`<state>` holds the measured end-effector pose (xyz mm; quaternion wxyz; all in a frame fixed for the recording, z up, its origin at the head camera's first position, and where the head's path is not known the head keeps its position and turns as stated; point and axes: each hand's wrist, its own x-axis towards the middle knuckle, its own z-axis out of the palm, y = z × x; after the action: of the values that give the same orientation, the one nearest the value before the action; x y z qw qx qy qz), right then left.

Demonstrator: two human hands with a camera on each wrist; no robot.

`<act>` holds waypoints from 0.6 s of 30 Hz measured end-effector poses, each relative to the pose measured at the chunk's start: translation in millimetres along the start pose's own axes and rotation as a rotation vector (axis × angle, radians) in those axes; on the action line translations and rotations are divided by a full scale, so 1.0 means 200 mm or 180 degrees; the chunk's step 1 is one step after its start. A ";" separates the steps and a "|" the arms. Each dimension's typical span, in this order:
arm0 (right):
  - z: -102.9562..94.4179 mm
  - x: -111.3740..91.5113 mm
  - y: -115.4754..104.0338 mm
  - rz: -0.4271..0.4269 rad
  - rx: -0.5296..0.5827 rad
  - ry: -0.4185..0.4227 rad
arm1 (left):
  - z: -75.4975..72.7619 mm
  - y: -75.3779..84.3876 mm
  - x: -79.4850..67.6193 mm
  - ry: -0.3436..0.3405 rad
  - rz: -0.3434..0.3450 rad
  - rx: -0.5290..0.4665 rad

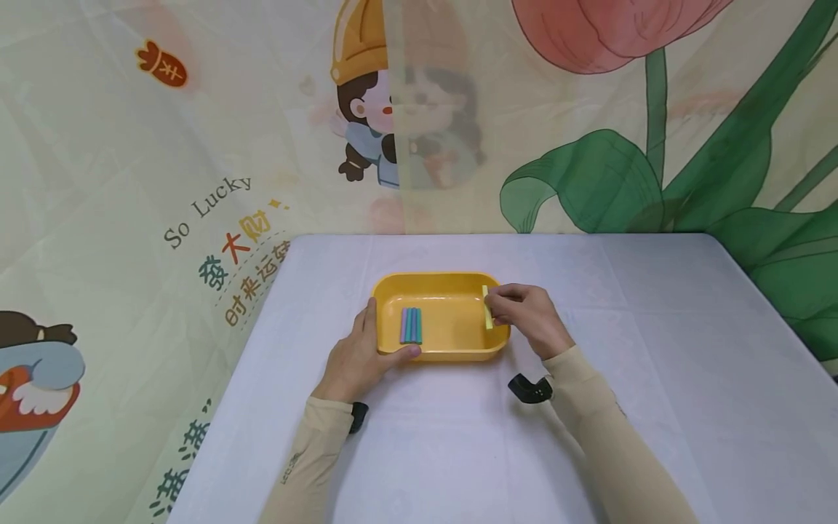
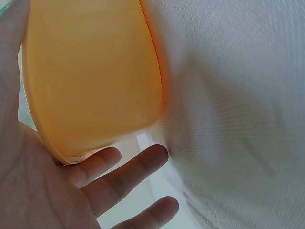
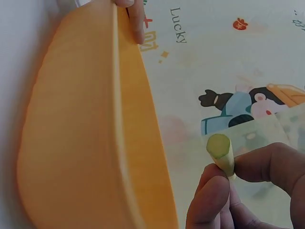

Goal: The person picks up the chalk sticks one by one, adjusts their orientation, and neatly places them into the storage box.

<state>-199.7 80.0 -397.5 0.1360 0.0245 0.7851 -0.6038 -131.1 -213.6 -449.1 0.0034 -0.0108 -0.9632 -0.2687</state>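
A yellow plastic tray (image 1: pixel 452 356) stands on the white-covered table. My left hand (image 1: pixel 356 360) grips its left end, thumb on the front rim and fingers along the side; in the left wrist view the other fingers (image 2: pixel 126 183) are spread beside the tray wall. Several pink, blue and green chalk sticks (image 1: pixel 411 326) lie in a row in the tray's left part. With thumb and fingertips my right hand (image 1: pixel 530 316) pinches a yellow chalk stick (image 1: pixel 487 313) over the tray's right end. The right wrist view shows the round end of this yellow chalk (image 3: pixel 219 145).
White cloth (image 1: pixel 445 444) covers the table, whose back edge meets a printed curtain (image 1: pixel 294 131). Black wrist cameras (image 1: pixel 530 388) sit on both wrists, the right one just in front of the tray's right corner.
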 end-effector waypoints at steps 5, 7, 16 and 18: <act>0.05 0.03 -0.05 -0.0050 0.0060 -0.0046 | 0.00 0.00 0.00 0.0010 -0.0009 0.0000; 0.08 0.04 -0.07 -0.0088 0.0128 -0.0080 | 0.00 0.00 0.00 -0.0006 -0.0021 -0.0010; 0.21 0.05 -0.08 -0.0148 0.0534 -0.0141 | 0.01 -0.01 0.00 -0.0031 -0.0064 -0.0058; 0.24 0.06 -0.07 -0.0131 0.0580 -0.0163 | 0.01 -0.01 0.00 -0.0028 -0.0063 -0.0040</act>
<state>-204.3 28.6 -398.3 0.1408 0.0052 0.7235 -0.6758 -131.0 -214.3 -451.0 -0.0036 -0.0025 -0.9615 -0.2748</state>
